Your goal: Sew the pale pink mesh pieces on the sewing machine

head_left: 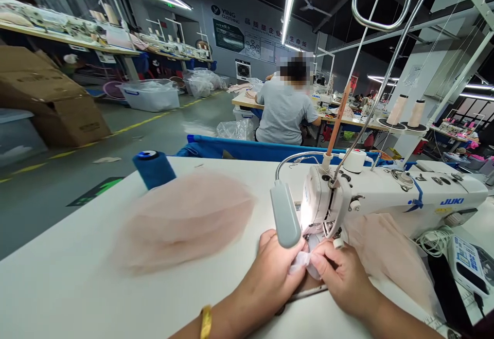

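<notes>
Close to the needle area of a white sewing machine, my left hand pinches a small piece of sheer white fabric. My right hand has its thumb and fingers pressed together on the same fabric from the other side. The two hands nearly meet in front of the presser foot, which is partly hidden. A grey lamp head on a bent neck overlaps my left hand. Sheer pale pink fabric lies spread on the table to the left, and more pink fabric lies right of the needle area.
A blue thread cone stands at the table's far left edge. Thread spools and a metal thread stand rise behind the machine. A control box and coiled cable lie at right. A person in grey sits ahead.
</notes>
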`<control>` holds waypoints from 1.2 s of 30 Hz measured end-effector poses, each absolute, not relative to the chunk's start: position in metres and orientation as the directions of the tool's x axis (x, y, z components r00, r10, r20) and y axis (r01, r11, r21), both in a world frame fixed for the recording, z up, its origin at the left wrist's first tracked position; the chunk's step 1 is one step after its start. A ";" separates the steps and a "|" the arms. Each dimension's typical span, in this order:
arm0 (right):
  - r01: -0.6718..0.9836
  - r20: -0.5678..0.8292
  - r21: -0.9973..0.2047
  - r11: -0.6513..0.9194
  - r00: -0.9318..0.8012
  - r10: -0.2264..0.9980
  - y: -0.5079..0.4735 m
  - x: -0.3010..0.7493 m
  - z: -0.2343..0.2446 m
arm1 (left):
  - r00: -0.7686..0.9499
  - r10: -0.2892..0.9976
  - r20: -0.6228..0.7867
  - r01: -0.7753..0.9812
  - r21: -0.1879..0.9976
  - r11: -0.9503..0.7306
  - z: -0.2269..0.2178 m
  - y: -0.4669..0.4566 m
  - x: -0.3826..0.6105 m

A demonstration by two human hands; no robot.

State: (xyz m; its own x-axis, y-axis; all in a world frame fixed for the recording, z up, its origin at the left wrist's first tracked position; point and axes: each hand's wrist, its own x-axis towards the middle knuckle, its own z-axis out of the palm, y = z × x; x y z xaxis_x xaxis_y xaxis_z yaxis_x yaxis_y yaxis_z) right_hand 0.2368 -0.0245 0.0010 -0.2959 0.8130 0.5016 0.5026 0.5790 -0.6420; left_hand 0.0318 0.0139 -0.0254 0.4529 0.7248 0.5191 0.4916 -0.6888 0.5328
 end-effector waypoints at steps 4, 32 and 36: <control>0.539 0.516 -0.609 0.582 -0.288 0.807 -0.027 0.239 0.003 | 0.494 0.724 0.482 0.487 0.536 -0.689 -0.017 0.015 0.028; 0.517 0.602 -0.129 0.846 -0.638 0.481 -0.028 0.250 0.004 | 0.673 0.468 0.573 0.329 0.335 -0.883 -0.017 0.001 0.009; 0.562 0.376 -0.059 0.825 -0.753 0.539 -0.034 0.258 0.012 | 0.658 0.391 0.643 0.349 0.200 -0.915 -0.033 -0.007 0.007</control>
State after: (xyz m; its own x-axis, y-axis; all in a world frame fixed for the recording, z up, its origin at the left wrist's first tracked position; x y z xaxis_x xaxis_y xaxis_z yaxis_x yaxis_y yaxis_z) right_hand 0.2579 -0.0344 0.0121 -0.7535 0.5395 0.3757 0.5616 0.8253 -0.0588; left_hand 0.0068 -0.0069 -0.0331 0.6583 0.3914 0.6430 0.3493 -0.9155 0.1997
